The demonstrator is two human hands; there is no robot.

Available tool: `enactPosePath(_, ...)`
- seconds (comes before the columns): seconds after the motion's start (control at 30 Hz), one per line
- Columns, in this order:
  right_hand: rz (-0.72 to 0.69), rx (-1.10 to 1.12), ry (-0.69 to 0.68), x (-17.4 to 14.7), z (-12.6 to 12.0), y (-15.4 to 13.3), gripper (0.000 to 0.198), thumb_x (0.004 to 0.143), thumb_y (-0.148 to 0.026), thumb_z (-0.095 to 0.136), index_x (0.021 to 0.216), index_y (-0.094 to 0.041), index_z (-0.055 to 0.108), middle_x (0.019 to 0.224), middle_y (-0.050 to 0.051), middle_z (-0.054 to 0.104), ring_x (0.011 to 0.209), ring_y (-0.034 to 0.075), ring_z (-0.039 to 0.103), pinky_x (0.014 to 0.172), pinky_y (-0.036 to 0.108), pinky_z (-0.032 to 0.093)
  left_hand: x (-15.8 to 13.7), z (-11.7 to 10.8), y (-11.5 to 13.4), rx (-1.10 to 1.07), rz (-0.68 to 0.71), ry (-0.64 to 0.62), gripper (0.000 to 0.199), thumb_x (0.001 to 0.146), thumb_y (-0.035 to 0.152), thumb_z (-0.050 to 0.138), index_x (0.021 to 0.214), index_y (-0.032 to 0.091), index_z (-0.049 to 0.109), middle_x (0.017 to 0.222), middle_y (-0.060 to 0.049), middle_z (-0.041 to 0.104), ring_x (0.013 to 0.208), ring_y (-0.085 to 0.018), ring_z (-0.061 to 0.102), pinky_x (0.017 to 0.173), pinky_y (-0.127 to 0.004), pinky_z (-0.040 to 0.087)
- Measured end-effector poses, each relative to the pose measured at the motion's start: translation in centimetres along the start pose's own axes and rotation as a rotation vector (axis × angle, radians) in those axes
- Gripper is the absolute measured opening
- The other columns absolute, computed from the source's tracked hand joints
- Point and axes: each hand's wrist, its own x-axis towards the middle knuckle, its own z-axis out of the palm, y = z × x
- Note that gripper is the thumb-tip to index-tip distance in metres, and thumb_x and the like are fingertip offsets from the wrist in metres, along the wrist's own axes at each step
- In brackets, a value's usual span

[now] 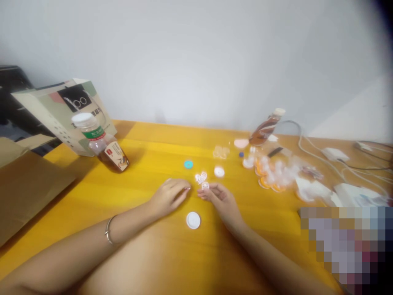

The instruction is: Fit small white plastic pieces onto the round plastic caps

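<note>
My right hand [224,205] pinches a small white patterned piece [205,186] between thumb and fingers. Just beyond it, several similar white cut-out pieces [201,177] lie in a loose cluster on the table. To the left is my left hand [170,197], its fingers bent and drawn together; a tiny pale sliver shows at the fingertips, too small to name. Nearer to me, between my forearms, a white round lid-like disc [193,220] lies flat. A turquoise disc [188,164] and another white disc [219,171] are farther back.
A tilted-looking drink bottle [102,143] stands left before a paper bag [70,114]; an open cardboard box [27,188] is at far left. On the right are a dark drink bottle [265,129], white-and-orange round parts [273,172], cables [319,153] and a blurred-out patch.
</note>
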Motion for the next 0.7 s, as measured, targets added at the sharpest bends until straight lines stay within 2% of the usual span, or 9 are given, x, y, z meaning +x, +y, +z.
enactPosePath(0.1,0.017,-0.053,-0.042,-0.2,0.4,-0.3,0.030,0.070,-0.046,0.063,0.075,-0.018,0.056,0.075,0.005,0.068,0.068,0.016,0.063,0.071,0.033,0.052,0.0,-0.1,-0.2,-0.128,-0.006,0.032,0.023,0.088,0.016,0.040,0.105,0.017,0.056,0.096,-0.008,0.061,0.088,-0.014,0.057,0.078,-0.027,0.045)
enactPosePath(0.2,0.020,-0.075,-0.072,-0.3,0.5,-0.4,0.031,0.070,-0.048,0.062,0.074,-0.017,0.057,0.072,0.004,0.067,0.065,0.014,0.062,0.069,0.031,0.051,-0.1,0.0,-0.2,-0.159,-0.008,0.034,0.030,0.089,0.015,0.037,0.115,0.018,0.052,0.097,-0.008,0.058,0.089,-0.014,0.056,0.078,-0.027,0.046)
enactPosePath(0.27,0.019,-0.081,-0.084,-0.3,0.5,-0.5,0.031,0.071,-0.048,0.062,0.073,-0.017,0.058,0.072,0.004,0.066,0.064,0.013,0.061,0.068,0.030,0.050,-0.2,0.1,-0.1,-0.185,-0.059,0.043,0.031,0.089,0.017,0.040,0.119,0.018,0.047,0.095,-0.007,0.058,0.084,-0.014,0.056,0.075,-0.026,0.047)
enactPosePath(0.47,0.012,-0.109,-0.113,-0.2,0.4,-0.6,0.028,0.073,-0.045,0.061,0.072,-0.017,0.059,0.069,0.002,0.064,0.063,0.012,0.058,0.066,0.028,0.048,0.1,-0.1,0.1,-0.427,-0.343,0.254,0.018,0.082,0.028,0.054,0.095,0.015,0.059,0.085,-0.004,0.062,0.071,-0.011,0.057,0.061,-0.021,0.047)
enactPosePath(0.57,0.002,-0.114,-0.125,-0.3,0.3,-0.8,0.027,0.074,-0.044,0.060,0.072,-0.017,0.059,0.069,0.001,0.064,0.062,0.012,0.058,0.066,0.028,0.048,0.8,-0.8,-0.3,-0.553,-0.477,0.340,0.024,0.078,0.030,0.059,0.097,0.014,0.060,0.082,-0.004,0.062,0.065,-0.010,0.056,0.051,-0.017,0.045)
enactPosePath(0.63,-0.001,-0.119,-0.125,-0.2,0.3,-0.9,0.027,0.074,-0.044,0.059,0.072,-0.017,0.059,0.069,0.001,0.064,0.062,0.012,0.058,0.065,0.027,0.048,1.1,-1.2,-0.5,-0.615,-0.522,0.349,0.027,0.076,0.030,0.062,0.098,0.013,0.060,0.077,-0.003,0.063,0.061,-0.008,0.056,0.049,-0.016,0.044)
enactPosePath(0.7,0.007,-0.126,-0.123,-0.2,0.3,-0.9,0.026,0.074,-0.043,0.060,0.072,-0.017,0.060,0.067,0.001,0.064,0.061,0.012,0.058,0.065,0.027,0.048,1.2,-1.4,-0.5,-0.648,-0.504,0.304,0.028,0.076,0.029,0.062,0.099,0.014,0.059,0.076,-0.002,0.064,0.061,-0.009,0.057,0.051,-0.017,0.045)
